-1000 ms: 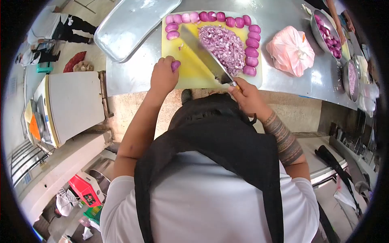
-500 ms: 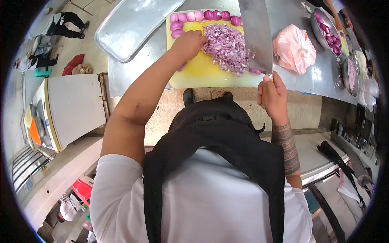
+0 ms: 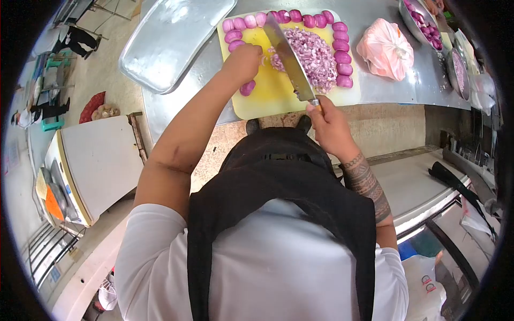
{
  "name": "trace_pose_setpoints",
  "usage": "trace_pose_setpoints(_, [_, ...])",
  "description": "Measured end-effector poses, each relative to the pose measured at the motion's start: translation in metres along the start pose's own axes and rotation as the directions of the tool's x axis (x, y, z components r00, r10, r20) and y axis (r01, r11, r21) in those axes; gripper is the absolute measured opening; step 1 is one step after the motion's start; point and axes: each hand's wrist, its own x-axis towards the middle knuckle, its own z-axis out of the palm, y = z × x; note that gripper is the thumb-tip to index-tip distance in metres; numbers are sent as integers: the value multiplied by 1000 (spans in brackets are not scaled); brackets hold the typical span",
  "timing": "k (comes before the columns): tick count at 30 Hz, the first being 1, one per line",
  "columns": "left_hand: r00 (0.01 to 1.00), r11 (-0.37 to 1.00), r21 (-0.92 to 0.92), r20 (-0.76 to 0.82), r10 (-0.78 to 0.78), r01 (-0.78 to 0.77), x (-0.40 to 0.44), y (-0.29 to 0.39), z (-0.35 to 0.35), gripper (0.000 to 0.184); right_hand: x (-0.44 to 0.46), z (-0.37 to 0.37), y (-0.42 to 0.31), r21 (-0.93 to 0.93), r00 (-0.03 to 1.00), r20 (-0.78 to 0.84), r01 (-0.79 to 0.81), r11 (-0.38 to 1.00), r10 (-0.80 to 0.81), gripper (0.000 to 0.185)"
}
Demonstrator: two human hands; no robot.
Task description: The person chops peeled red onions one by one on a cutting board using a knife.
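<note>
My right hand (image 3: 331, 126) is wrapped round the handle of a broad knife (image 3: 293, 63), whose blade lies along the left side of a heap of chopped purple onion (image 3: 316, 56). The heap is on a yellow and white cutting board (image 3: 267, 107). Over the board's left part is my left hand (image 3: 244, 63), fingers curled together; whatever they hold, if anything, is hidden. Peeled onion pieces (image 3: 341, 46) line the board's left, top and right edges. One onion piece (image 3: 247, 88) sits just below my left hand.
A metal tray (image 3: 166, 45) lies left of the board. To the right are a tied pink-white plastic bag (image 3: 386, 49), a bowl of onions (image 3: 423, 24) and a bowl of chopped onion (image 3: 459, 74). Part of another person's hand (image 3: 435, 6) shows at top right.
Since half a second ago, the knife has swung left from the board's right side to the heap's left side. A second ago, my left hand was lower, beside an onion piece.
</note>
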Motion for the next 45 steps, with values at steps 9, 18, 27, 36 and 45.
trace_pose_setpoints(9, [999, 999, -38, 28, 40, -39, 5, -4, 0, 16, 16, 26, -12, -188, 1000, 22, -11, 982, 15, 32])
trace_pose_setpoints(18, [999, 998, 48, 22, 28, -29, 7, -5, 1, 16, 9, 15, -26, -250, 999, 49, 32, 968, -20, 33])
trace_pose_setpoints(27, [999, 999, 31, 41, 30, -32, -4, 1, -3, 19, 17, 13, -6, -175, 995, 95, 39, 984, -23, 34])
trace_pose_setpoints(36, [959, 958, -67, -31, -283, 280, -66, 25, -39, 30, 6, -28, 20, -150, 968, 227, 145, 978, -109, 34])
trace_pose_setpoints(45, [971, 979, -40, -128, -202, 198, -70, 57, 4, 30, 43, -59, 41, -106, 954, 289, -50, 993, 79, 38])
